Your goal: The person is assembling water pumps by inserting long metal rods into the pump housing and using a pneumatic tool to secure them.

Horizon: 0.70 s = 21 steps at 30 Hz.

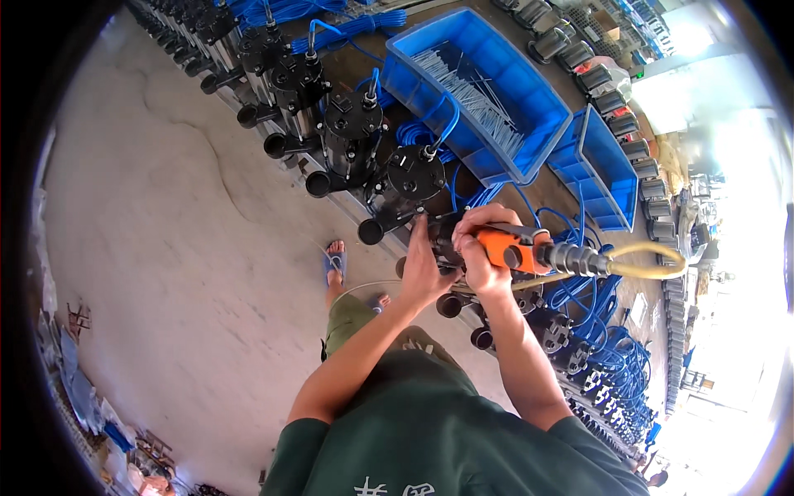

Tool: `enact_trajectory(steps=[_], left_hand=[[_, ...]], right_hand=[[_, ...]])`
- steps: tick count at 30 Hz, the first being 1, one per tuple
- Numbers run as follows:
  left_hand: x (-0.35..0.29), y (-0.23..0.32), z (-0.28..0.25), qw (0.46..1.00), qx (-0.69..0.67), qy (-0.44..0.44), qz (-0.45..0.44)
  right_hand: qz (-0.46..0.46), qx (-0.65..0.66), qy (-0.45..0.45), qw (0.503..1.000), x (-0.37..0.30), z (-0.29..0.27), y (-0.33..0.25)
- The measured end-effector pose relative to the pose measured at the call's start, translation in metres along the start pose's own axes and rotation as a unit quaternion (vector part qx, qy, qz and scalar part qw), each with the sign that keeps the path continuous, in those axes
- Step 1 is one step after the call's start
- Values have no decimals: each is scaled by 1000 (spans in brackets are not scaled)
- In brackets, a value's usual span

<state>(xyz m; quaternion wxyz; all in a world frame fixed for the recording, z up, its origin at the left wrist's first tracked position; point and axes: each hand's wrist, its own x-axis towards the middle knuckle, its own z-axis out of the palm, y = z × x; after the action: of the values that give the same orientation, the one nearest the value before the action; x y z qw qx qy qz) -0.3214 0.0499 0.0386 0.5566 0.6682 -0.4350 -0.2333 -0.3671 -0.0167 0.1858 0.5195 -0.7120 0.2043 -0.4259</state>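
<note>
My right hand (486, 252) is wrapped around an orange handheld device (514, 250) with a black ribbed cable sleeve (576, 259). From the sleeve a looped yellow cable (653, 260) runs off to the right. Close beside it, my left hand (426, 266) grips the side of a black pump (445, 236), its fingers pointing away from me. Both hands partly hide that pump, and the working end of the orange device is out of sight. Just beyond my left hand stands another black-topped pump (416, 175) with a blue cable and a side outlet.
More pumps (354, 124) stand in a row along the bench edge, on both sides of me. Behind them lie a blue bin (529, 124) holding thin white strips, a second blue bin (600, 178), and coiled blue cables (579, 289). Concrete floor (190, 248) stretches to the left.
</note>
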Motion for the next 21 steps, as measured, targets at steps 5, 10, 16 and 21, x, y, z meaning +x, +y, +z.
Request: enact_trajectory(steps=[5,10,16,21], left_hand=[[-2,-13,11,1000,15,-22,13],[6,-12,12,998,29,-12,-51],[1,-17,12,995,75,-53,-37],[0,-27,10,994,98,-39,27]], right_hand=[[88,47,102,990,8,6,-4],[-17,107,133,985,19,1,-37],[-16,6,282,959,6,-77,-41],[-45,-31,254,966,6,-82,-14]])
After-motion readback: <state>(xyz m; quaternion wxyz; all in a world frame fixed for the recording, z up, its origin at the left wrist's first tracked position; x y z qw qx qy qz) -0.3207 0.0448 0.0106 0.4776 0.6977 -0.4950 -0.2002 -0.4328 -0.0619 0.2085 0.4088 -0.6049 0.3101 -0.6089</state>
